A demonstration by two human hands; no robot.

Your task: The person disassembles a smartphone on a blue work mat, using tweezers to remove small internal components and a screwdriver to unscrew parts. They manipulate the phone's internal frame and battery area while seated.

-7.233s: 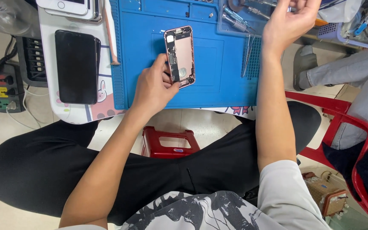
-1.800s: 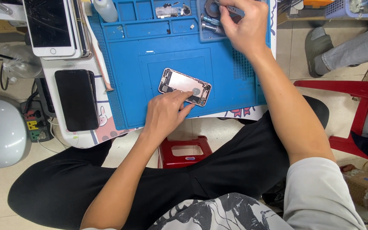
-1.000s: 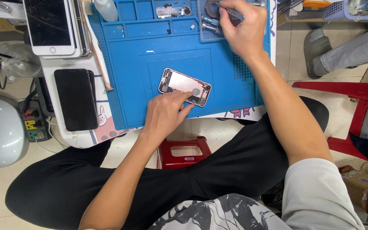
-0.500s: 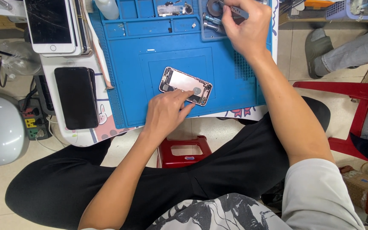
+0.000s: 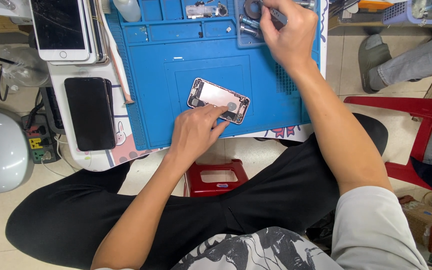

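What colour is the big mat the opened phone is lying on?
The work mat is bright blue, seen clearly from the head camera.

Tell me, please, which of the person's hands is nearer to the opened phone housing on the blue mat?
The left hand: its fingertips rest on the opened phone housing. The right hand is farther up the mat, among the tools at its top edge.
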